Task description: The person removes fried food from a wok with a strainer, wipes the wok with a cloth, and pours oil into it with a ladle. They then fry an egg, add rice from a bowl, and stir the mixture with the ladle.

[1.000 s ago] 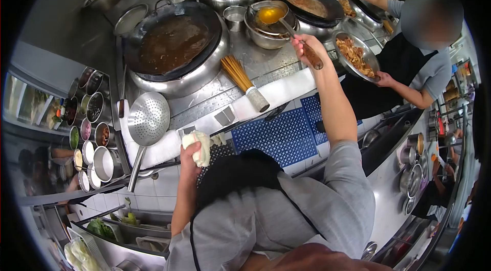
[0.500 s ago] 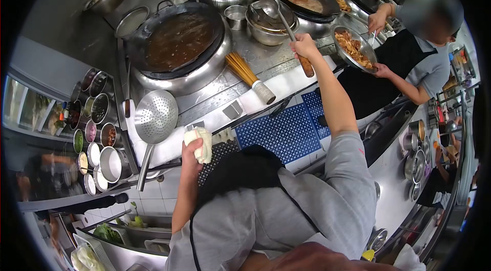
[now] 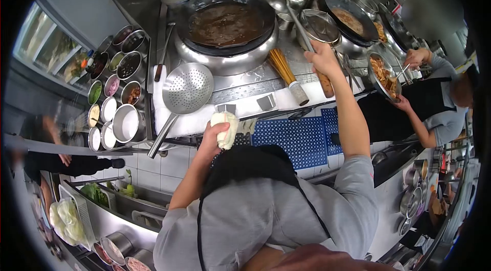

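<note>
My right hand is closed round the wooden handle of a long metal ladle. The ladle's bowl is up beside the right rim of a large black wok, which holds dark brown liquid. My left hand grips a folded white cloth in front of the counter edge. Just above that hand, a perforated skimmer lies with its handle pointing toward me. A bamboo wok brush rests between the wok and my right forearm.
Metal tubs of ingredients stand at the left. A strainer over a bowl and a second wok are to the right. A co-worker there holds a bowl of brown food pieces. Blue mats cover the floor.
The view has swung left, shifting the scene rightward. The ladle's bowl has moved from over the strainer bowl toward the wok's right rim. My left hand still holds the cloth.
</note>
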### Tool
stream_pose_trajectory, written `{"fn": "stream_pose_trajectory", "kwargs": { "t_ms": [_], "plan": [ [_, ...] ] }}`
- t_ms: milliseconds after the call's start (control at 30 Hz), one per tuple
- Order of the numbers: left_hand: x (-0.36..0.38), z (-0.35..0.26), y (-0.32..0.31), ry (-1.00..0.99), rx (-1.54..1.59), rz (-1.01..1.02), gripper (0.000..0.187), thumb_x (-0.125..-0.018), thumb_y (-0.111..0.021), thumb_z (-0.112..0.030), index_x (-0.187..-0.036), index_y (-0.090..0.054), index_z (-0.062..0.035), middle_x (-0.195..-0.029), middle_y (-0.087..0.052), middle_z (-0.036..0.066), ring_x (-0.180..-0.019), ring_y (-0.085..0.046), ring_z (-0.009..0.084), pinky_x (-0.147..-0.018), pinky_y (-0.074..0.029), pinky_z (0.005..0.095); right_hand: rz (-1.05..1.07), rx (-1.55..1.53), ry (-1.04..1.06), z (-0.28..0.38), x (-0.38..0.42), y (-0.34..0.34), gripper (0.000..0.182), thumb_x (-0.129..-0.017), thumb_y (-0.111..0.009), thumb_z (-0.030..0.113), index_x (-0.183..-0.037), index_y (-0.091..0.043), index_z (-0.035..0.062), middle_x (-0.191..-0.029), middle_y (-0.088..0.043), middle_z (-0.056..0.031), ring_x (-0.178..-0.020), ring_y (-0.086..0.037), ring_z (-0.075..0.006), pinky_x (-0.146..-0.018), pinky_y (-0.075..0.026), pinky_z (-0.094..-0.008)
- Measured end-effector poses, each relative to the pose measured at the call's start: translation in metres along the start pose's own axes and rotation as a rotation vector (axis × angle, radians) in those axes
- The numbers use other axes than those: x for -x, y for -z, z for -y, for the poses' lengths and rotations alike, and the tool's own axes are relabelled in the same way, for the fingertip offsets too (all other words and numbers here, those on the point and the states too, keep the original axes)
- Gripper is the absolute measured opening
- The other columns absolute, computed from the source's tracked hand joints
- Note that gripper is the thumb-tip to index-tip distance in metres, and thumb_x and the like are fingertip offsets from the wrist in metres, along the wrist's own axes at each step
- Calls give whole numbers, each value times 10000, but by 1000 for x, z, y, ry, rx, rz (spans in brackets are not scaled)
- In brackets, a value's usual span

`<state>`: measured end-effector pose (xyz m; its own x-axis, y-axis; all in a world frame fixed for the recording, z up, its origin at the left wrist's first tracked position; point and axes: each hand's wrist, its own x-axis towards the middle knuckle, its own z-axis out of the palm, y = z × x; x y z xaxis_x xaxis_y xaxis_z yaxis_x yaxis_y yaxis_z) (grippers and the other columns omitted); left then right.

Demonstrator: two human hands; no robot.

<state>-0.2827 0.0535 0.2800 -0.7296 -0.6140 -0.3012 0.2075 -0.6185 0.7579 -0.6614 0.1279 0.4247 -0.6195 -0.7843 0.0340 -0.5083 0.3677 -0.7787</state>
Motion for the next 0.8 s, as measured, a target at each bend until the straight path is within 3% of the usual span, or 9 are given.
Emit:
{"fn": "stream_pose_trajectory", "kwargs": {
  "t_ms": [233, 367, 467, 667, 700, 800],
  "plan": [
    [14, -7, 6, -8, 30, 16, 419, -730, -648, -170, -1086, -557, 31, -905, -641, 125, -727, -640, 211, -623, -535, 314, 188, -147, -132, 31, -60, -93, 110, -763, -619, 41, -796, -604, -63, -609, -585, -88, -430, -563, -167, -404, -449, -302],
    [31, -11, 20, -10, 101, -21, 428, -722, -660, -164, -1085, -562, 41, -899, -641, 121, -728, -635, 205, -627, -528, 315, 208, -261, -239, 57, -64, -116, 151, -797, -620, 37, -669, -558, -14, -590, -563, -80, -439, -542, -153, -385, -433, -306],
    [40, -8, 33, 2, 115, -28, 445, -720, -661, -187, -1093, -553, 28, -893, -640, 130, -713, -640, 219, -602, -541, 324, 232, -595, -412, 66, -67, -126, 109, -814, -605, 27, -731, -536, 12, -572, -531, -48, -442, -512, -141, -383, -424, -260],
    [43, -10, 42, 29, 88, -23, 451, -716, -653, -183, -1097, -555, 37, -906, -642, 133, -716, -639, 214, -610, -538, 314, 374, -1561, -673, 57, -76, -142, 123, -855, -536, 27, -840, -417, -3, -658, -499, -77, -506, -513, -139, -370, -411, -180],
    [41, -12, 43, 38, 86, -9, 443, -718, -646, -166, -1098, -558, 43, -921, -644, 132, -734, -639, 208, -629, -534, 305, 363, -1610, -684, 58, -73, -143, 117, -869, -501, 24, -816, -406, -19, -697, -498, -104, -531, -520, -142, -368, -425, -184],
    [36, -14, 40, 34, 96, -33, 442, -715, -644, -165, -1097, -558, 42, -915, -646, 131, -728, -639, 205, -627, -535, 306, 415, -1720, -687, 63, -67, -148, 275, -931, -461, 90, -1006, -383, -163, -689, -504, -89, -462, -509, -113, -372, -455, -178]
  ]
}}
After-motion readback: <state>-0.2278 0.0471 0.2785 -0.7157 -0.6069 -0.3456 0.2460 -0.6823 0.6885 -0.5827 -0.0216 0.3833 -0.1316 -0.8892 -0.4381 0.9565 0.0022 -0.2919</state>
